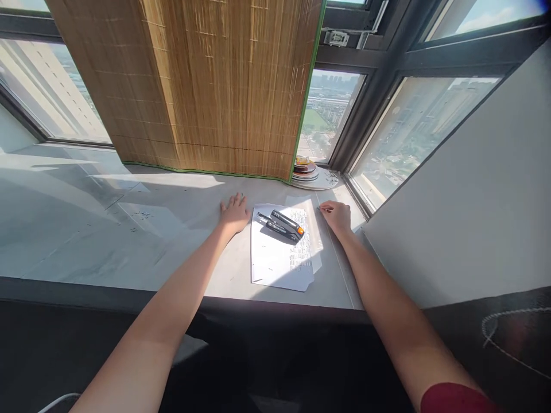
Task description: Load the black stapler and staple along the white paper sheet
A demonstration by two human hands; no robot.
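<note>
My left hand (235,212) lies flat on the grey windowsill (129,241), fingers spread, just left of a stack of white printed papers (282,255). A black stapler with an orange tip (282,225) rests on top of the papers. My right hand (336,215) is on the sill at the right of the papers, fingers curled in a pinch around something small and thin that I cannot make out.
A bamboo blind (206,86) hangs against the window behind the sill. A stack of plates (312,175) with something orange on top sits in the back right corner. A grey wall (473,201) closes the right side. Small staples lie scattered on the sill at left (142,215).
</note>
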